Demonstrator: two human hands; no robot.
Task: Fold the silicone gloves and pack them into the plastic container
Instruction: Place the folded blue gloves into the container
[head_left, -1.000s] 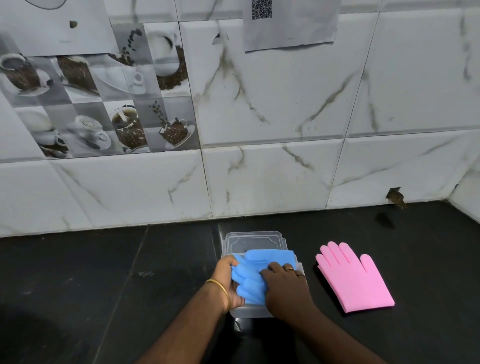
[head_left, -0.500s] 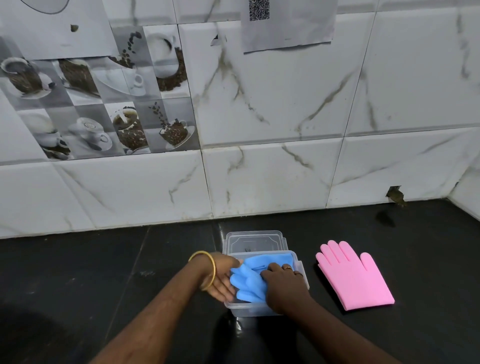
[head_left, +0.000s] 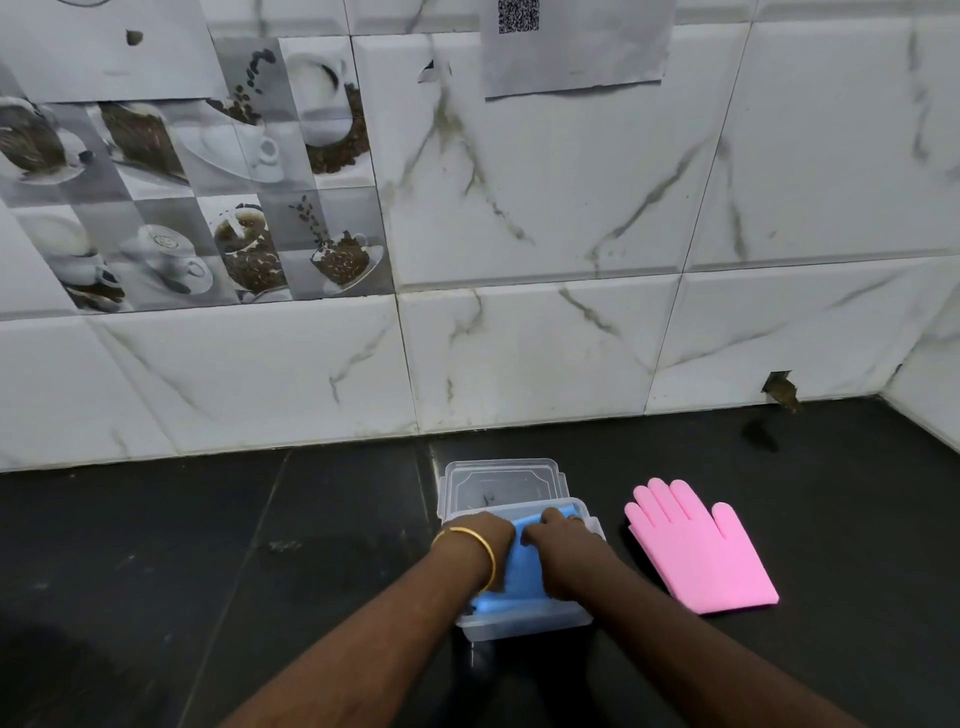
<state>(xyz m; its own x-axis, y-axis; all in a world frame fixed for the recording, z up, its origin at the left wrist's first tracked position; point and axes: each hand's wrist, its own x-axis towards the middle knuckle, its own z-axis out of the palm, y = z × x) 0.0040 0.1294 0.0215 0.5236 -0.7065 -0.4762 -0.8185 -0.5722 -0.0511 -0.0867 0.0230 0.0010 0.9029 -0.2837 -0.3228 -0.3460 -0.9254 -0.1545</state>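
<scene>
Head view, near to far: left hand (head_left: 480, 540) and right hand (head_left: 563, 553) now both pressing folded blue silicone glove (head_left: 519, 577) down inside clear plastic container (head_left: 519, 626), fingers curled on it, glove sunk lower than before. Flat pink silicone glove (head_left: 698, 545) waiting unfolded on black bench (head_left: 208, 545); clear lid (head_left: 501, 483) behind.

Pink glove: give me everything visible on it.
The pink glove lies flat on the dark counter, right of the plastic container and apart from it. It looks like smooth matte silicone, plain pink. Fingers and thumb are spread and point toward the tiled wall; the cuff end faces the person. It is unfolded, and neither hand touches it.
</scene>
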